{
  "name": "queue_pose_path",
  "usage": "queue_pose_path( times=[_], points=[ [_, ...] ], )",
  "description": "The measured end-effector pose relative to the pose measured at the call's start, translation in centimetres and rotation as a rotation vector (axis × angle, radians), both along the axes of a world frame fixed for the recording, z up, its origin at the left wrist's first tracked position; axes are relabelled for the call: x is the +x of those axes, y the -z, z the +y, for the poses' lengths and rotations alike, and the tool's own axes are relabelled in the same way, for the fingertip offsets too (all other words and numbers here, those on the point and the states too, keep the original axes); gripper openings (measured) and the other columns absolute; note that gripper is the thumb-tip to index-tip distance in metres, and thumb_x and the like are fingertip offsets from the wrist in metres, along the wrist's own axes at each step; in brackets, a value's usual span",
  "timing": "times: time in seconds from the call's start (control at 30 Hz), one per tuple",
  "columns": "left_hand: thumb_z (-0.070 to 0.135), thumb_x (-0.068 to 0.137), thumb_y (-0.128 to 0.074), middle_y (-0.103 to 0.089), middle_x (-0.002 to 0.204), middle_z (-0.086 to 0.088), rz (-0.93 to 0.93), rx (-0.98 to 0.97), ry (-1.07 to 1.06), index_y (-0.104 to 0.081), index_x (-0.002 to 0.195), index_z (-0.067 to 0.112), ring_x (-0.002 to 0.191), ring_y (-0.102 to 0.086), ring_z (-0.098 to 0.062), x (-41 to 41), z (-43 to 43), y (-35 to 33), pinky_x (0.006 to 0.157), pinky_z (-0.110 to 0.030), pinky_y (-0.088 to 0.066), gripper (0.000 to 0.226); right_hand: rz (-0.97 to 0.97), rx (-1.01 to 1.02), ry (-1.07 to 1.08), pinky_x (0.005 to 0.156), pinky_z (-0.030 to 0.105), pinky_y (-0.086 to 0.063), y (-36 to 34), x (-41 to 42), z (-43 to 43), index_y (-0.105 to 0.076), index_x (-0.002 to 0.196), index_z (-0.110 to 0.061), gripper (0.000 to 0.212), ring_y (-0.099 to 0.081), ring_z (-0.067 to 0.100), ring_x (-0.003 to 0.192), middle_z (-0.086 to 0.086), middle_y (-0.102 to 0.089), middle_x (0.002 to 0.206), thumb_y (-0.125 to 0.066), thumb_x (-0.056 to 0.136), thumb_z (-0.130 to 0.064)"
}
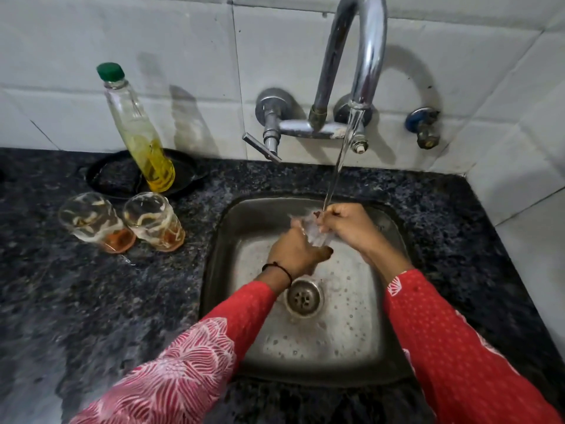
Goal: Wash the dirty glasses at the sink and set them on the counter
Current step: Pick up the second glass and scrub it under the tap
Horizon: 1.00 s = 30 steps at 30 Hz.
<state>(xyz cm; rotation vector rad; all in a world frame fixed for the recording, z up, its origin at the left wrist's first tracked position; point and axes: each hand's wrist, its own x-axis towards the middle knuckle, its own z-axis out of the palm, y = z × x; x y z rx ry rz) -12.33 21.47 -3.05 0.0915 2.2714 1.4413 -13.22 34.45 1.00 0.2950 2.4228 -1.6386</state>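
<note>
A clear glass (313, 229) is tilted over the steel sink (232, 228) under the water stream (336, 172) from the chrome tap (363, 56). My left hand (295, 252) grips its lower part. My right hand (348, 226) holds its rim, fingers curled at the mouth where the water lands. Two dirty glasses with orange dregs stand on the dark granite counter (91, 301) left of the sink, one (93, 221) beside the other (154, 221).
A bottle of yellow liquid with a green cap (137, 130) stands on a black tray (183, 175) behind the two glasses. The tap lever (261, 146) juts toward the sink. A valve (423, 127) sits on the tiled wall at right. Drain (304, 296) lies mid-sink.
</note>
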Motion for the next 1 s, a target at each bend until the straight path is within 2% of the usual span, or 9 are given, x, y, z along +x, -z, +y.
queue_pose_path(
  times=[0.07, 0.23, 0.4, 0.47, 0.6, 0.67, 0.8, 0.93, 1.0],
  points=[
    [0.028, 0.073, -0.077, -0.065, 0.100, -0.002, 0.004, 0.076, -0.028, -0.041, 0.124, 0.019, 0.083, -0.067, -0.021, 0.0, -0.1, -0.4, 0.065, -0.033, -0.058, 0.063, 0.014, -0.118, 0.055, 0.071, 0.029, -0.048, 0.0, 0.1, 0.0, -0.067, 0.073, -0.016, 0.022, -0.060, 0.016, 0.067, 0.007, -0.066, 0.069, -0.059, 0.089, -0.002],
    [0.024, 0.092, -0.050, -0.068, 0.088, -0.001, -0.690, 0.785, 0.065, -0.061, 0.105, 0.014, 0.074, -0.066, -0.019, -0.4, -2.2, -2.8, 0.059, -0.031, -0.056, 0.019, -0.014, -0.556, 0.110, 0.060, 0.026, -0.049, -0.2, 0.3, 0.6, -0.066, 0.078, -0.009, 0.023, -0.058, 0.009, 0.054, 0.004, -0.063, 0.065, -0.051, 0.092, -0.001],
    [0.026, 0.073, -0.074, -0.066, 0.096, -0.006, -0.040, 0.037, -0.019, -0.043, 0.118, 0.016, 0.079, -0.069, -0.024, 0.0, -0.2, -1.8, 0.068, -0.039, -0.060, 0.056, 0.043, -0.037, 0.055, 0.066, 0.029, -0.046, 0.5, -0.3, 0.2, -0.067, 0.066, -0.020, 0.027, -0.058, 0.007, 0.056, -0.007, -0.065, 0.054, -0.059, 0.088, -0.007],
    [0.024, 0.074, -0.074, -0.065, 0.094, -0.003, -0.012, 0.129, -0.008, -0.048, 0.111, 0.020, 0.077, -0.067, -0.021, 0.0, -0.3, -2.1, 0.071, -0.040, -0.060, 0.045, 0.026, -0.253, 0.148, 0.062, 0.024, -0.049, 0.0, 0.1, 0.3, -0.067, 0.071, -0.016, 0.024, -0.058, 0.009, 0.057, -0.003, -0.064, 0.059, -0.057, 0.090, -0.005],
    [0.035, 0.089, -0.057, -0.067, 0.094, -0.007, -0.630, 0.762, 0.089, -0.062, 0.109, 0.017, 0.072, -0.067, -0.022, 0.0, -1.7, -4.1, 0.060, -0.035, -0.058, 0.028, -0.024, -0.712, 0.192, 0.057, 0.022, -0.049, -0.6, 0.5, 0.7, -0.062, 0.076, -0.011, 0.019, -0.056, 0.007, 0.053, -0.003, -0.058, 0.057, -0.053, 0.093, -0.009],
    [0.038, 0.086, -0.060, -0.067, 0.092, -0.007, -0.549, 0.619, 0.074, -0.061, 0.111, 0.014, 0.073, -0.068, -0.023, -0.1, -1.3, -3.7, 0.061, -0.035, -0.059, 0.034, -0.017, -0.610, 0.167, 0.057, 0.020, -0.048, -0.7, 0.5, 0.5, -0.062, 0.074, -0.011, 0.020, -0.056, 0.006, 0.054, -0.004, -0.061, 0.058, -0.054, 0.092, -0.006],
    [0.031, 0.071, -0.074, -0.066, 0.093, -0.005, 0.132, -0.044, 0.051, -0.038, 0.121, 0.016, 0.071, -0.071, -0.025, -0.3, -0.5, -2.2, 0.062, -0.041, -0.061, 0.064, 0.087, -0.103, 0.058, 0.050, 0.014, -0.043, -0.4, 0.3, -0.5, -0.055, 0.059, -0.014, 0.031, -0.049, -0.001, 0.045, 0.001, -0.055, 0.055, -0.063, 0.088, -0.007],
    [0.029, 0.076, -0.071, -0.068, 0.102, -0.013, -0.252, 0.484, 0.118, -0.056, 0.116, 0.014, 0.086, -0.069, -0.027, -0.5, -1.3, -3.2, 0.074, -0.045, -0.059, 0.045, 0.049, -0.480, 0.219, 0.055, 0.020, -0.045, -0.2, 0.4, -0.4, -0.067, 0.065, -0.016, 0.025, -0.053, 0.007, 0.053, -0.001, -0.062, 0.058, -0.063, 0.086, -0.003],
    [0.029, 0.082, -0.067, -0.069, 0.100, -0.009, -0.395, 0.544, 0.100, -0.062, 0.109, 0.015, 0.081, -0.068, -0.028, -0.6, -1.8, -3.8, 0.069, -0.040, -0.059, 0.031, 0.014, -0.596, 0.199, 0.058, 0.021, -0.046, -0.2, 0.5, -0.3, -0.069, 0.070, -0.016, 0.022, -0.055, 0.006, 0.053, -0.004, -0.064, 0.058, -0.061, 0.088, -0.005]
  ],
)
